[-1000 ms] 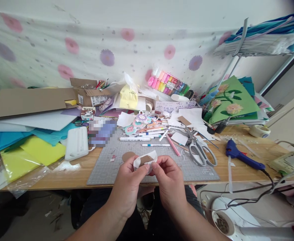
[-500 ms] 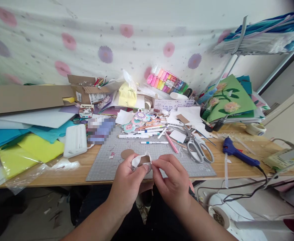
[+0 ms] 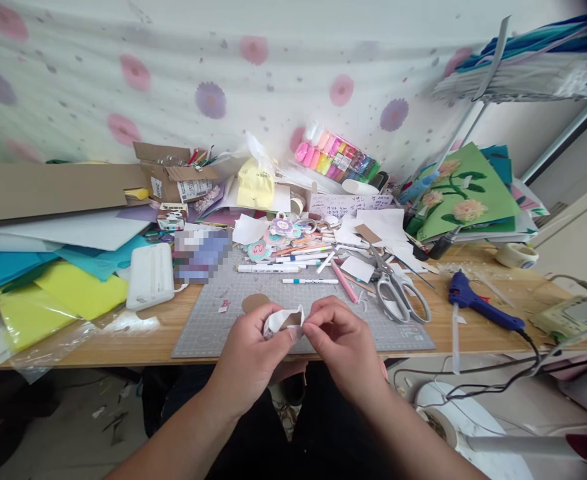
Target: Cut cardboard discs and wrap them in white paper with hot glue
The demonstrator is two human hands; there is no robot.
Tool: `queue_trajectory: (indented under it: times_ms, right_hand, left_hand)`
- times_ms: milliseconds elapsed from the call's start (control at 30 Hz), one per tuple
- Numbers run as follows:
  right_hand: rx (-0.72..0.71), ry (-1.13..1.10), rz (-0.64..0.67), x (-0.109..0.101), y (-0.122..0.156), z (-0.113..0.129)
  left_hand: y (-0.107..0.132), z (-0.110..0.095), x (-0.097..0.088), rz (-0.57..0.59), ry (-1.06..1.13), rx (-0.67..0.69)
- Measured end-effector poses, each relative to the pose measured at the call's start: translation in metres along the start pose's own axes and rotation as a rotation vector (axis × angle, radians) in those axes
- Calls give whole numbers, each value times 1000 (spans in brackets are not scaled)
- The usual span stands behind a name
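Cutting mat (image 3: 201, 333) left of the hands (image 3: 250, 347) offers passage; scissors (image 3: 390, 279) (handles nearest) and markers (image 3: 309, 281) seemingly block beyond.

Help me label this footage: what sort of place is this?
Probably a craft workspace: it has a grey gridded cutting mat, a blue plastic glue gun and grey-handled metal scissors.

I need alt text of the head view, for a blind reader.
A left hand holds cardboard partly covered in white material, the right hand pinching its edge, near a grey cutting mat. Markers and scissors lie beyond, a blue glue gun to the right.
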State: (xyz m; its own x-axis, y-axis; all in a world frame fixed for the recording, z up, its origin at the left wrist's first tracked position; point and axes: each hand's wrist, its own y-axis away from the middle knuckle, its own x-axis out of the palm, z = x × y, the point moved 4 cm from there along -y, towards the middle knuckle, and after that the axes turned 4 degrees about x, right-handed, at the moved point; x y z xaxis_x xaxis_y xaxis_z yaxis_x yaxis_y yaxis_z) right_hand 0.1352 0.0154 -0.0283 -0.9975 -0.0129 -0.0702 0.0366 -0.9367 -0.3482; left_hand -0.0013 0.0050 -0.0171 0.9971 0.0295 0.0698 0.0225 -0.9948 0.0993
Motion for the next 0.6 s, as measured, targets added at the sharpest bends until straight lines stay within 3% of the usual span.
queue_trajectory:
  times_ms: [133, 233, 433, 600]
  right_hand:
    - [335, -402, 140, 2, -3, -15]
    - [429, -434, 215, 3, -2, -19]
    - [319, -474, -72, 3, 0, -21]
    - [332, -577, -206, 13, 7, -23]
  left_hand:
    - [-2, -8, -2, 110, -79, 1]
    - [-2, -10, -2, 140, -95, -14]
    - [2, 13, 11, 48, 240, -3]
    - [2, 32, 24, 44, 432, -14]
